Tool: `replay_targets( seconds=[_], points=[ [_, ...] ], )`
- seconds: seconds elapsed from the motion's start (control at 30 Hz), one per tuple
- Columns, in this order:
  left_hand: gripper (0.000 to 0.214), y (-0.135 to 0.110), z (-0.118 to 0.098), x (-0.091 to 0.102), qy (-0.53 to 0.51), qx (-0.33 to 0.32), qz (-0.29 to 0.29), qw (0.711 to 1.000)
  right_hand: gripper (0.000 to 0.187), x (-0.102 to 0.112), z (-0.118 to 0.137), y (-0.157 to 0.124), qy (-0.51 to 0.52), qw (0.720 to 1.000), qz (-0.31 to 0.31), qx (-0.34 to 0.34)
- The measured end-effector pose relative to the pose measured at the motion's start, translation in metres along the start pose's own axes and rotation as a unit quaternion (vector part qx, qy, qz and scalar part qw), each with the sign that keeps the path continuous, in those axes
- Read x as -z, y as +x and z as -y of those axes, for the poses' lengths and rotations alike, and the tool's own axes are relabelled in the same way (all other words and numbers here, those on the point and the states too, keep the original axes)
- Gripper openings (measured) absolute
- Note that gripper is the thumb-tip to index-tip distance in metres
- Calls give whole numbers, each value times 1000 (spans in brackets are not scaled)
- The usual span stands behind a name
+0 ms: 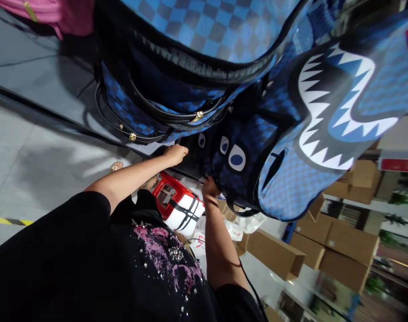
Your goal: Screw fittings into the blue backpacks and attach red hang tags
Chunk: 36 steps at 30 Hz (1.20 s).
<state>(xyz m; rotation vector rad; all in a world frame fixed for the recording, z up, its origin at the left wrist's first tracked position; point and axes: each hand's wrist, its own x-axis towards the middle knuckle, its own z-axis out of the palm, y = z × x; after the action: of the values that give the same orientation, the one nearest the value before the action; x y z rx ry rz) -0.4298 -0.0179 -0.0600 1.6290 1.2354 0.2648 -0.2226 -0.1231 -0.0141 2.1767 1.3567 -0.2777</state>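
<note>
My left hand (176, 155) is closed in a fist at the near edge of a dark bag (193, 154) that bears a white-and-blue eye print. My right hand (210, 188) grips the same shadowed bag's edge farther right; its fingertips are hidden. Just beside it stands a blue-black checkered lunch bag (246, 143) printed with two eyes. A checkered backpack (325, 112) with a toothed shark mouth leans behind that. Above my left hand is a large blue checkered backpack (163, 98) with gold zipper pulls.
A red-and-white stool (172, 192) with black straps stands below my hands. Cardboard boxes (274, 255) and white plastic bags (199, 239) lie to the right. A pink bag (49, 11) rests on the grey table (32, 67) at top left.
</note>
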Motion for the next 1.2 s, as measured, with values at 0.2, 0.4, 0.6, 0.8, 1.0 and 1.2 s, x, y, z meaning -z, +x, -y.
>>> replay_targets(
  seconds=[0.2, 0.4, 0.6, 0.8, 1.0, 1.2],
  points=[
    [35, 22, -7, -16, 37, -13, 34, 999, 47, -1, 25, -2, 52, 996, -66, 4],
    [38, 42, -17, -11, 77, -28, 57, 995, 48, 12, 63, 20, 203, 975, -88, 16],
    [38, 52, -18, -8, 87, -91, 116, 985, 35, -4, 62, 16, 306, 947, -99, -14],
    [32, 55, -16, -6, 89, -122, 137, 979, 29, -21, 60, 18, 402, 908, -106, -49],
    [24, 62, -25, -24, 70, -152, 187, 968, 28, -24, 56, 29, 455, 876, -137, -83],
    [26, 62, -34, -23, 37, -107, 228, 967, 42, -27, 44, 6, 484, 857, -169, -52]
  ],
)
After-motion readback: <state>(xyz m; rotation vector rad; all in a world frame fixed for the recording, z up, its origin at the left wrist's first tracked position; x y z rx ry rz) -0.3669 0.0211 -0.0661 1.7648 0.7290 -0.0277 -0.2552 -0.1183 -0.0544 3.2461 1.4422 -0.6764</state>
